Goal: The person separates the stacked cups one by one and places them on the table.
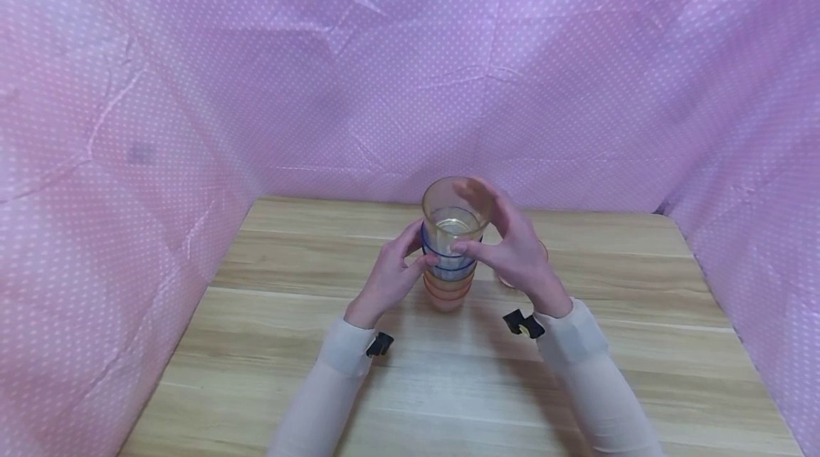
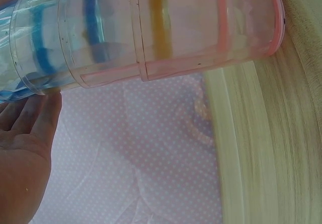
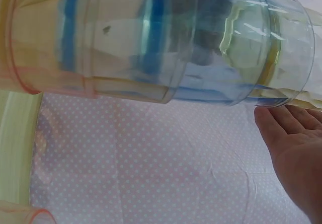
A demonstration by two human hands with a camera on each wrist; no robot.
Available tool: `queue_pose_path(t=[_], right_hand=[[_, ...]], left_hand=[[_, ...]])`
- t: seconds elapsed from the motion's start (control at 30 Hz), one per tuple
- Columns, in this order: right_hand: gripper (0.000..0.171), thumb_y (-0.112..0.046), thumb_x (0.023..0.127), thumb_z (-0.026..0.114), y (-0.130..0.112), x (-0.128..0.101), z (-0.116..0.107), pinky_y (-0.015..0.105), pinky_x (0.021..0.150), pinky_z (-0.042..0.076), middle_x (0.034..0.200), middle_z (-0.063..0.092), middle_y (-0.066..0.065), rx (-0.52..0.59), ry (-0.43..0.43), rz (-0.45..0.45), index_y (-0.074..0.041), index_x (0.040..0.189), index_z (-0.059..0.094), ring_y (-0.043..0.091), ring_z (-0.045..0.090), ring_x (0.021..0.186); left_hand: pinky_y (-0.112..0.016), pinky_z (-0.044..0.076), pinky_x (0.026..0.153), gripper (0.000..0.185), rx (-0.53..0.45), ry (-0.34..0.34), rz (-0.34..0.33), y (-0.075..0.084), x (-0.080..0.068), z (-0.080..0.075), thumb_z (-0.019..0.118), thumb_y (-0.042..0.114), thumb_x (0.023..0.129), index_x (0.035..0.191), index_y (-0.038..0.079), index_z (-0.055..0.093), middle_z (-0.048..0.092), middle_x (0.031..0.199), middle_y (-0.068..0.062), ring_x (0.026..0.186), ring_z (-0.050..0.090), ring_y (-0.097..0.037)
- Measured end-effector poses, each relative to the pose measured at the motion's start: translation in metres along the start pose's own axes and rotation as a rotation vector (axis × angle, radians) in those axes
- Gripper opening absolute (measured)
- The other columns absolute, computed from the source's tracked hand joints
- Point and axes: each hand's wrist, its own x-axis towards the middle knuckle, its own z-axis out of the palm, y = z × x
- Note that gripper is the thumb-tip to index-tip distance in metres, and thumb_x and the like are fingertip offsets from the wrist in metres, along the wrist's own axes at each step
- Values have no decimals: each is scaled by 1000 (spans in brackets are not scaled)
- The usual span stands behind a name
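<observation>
A stack of nested clear plastic cups stands upright on the table. Its lower cups are pink and yellowish, with blue-rimmed cups above them. On top, a yellowish cup sits partly sunk into the upper blue one. My left hand holds the stack around the blue rims, thumb in front and fingers on the far side. With thumb and fingers on opposite sides, my right hand grips the top yellowish cup. In the right wrist view, the fingers of the right hand are at the stack's upper end.
Another cup with a pink rim stands to the right of the stack, mostly hidden behind my right hand in the head view. The wooden table is enclosed by pink dotted cloth at the back and sides.
</observation>
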Motion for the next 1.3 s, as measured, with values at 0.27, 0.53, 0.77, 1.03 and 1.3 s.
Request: queue_pose_path(t=[0.27, 0.53, 0.77, 1.03, 1.3], right_hand=[[97, -32, 81, 88, -5, 0, 0, 38, 122, 37, 151, 50, 27, 54, 50, -17, 4, 155, 36, 23, 49, 142], [102, -40, 80, 87, -11, 2, -1, 41, 124, 35, 151, 49, 30, 94, 81, -65, 6, 154, 35, 26, 48, 143], [99, -37, 81, 87, -17, 2, -4, 44, 123, 35, 150, 51, 27, 113, 118, -88, 6, 154, 36, 29, 49, 142], [96, -34, 78, 89, -22, -1, -10, 43, 122, 37, 149, 55, 21, 143, 162, -109, 3, 153, 40, 29, 51, 140], [95, -30, 76, 91, -25, -8, -17, 41, 121, 38, 149, 55, 21, 154, 197, -111, 4, 151, 43, 30, 52, 140]], left_hand=[[-45, 55, 106, 90, -15, 7, 18, -1, -1, 0, 55, 64, 90, 148, -5, 48, 66, 131, -26, 117, 67, -40], [-45, 53, 108, 91, -23, 7, -3, -2, 0, 1, 55, 66, 90, 151, -2, 47, 64, 136, -24, 119, 66, -39], [-44, 51, 110, 92, -30, 1, -26, 0, 1, 1, 56, 66, 89, 153, 1, 46, 63, 138, -23, 123, 65, -38], [-45, 52, 109, 91, -31, 1, -5, 0, 1, 1, 54, 68, 90, 152, 1, 47, 63, 139, -21, 121, 66, -37], [-38, 49, 112, 87, -66, -4, 17, 0, 1, 2, 52, 66, 92, 153, 4, 47, 57, 150, -13, 126, 64, -33]])
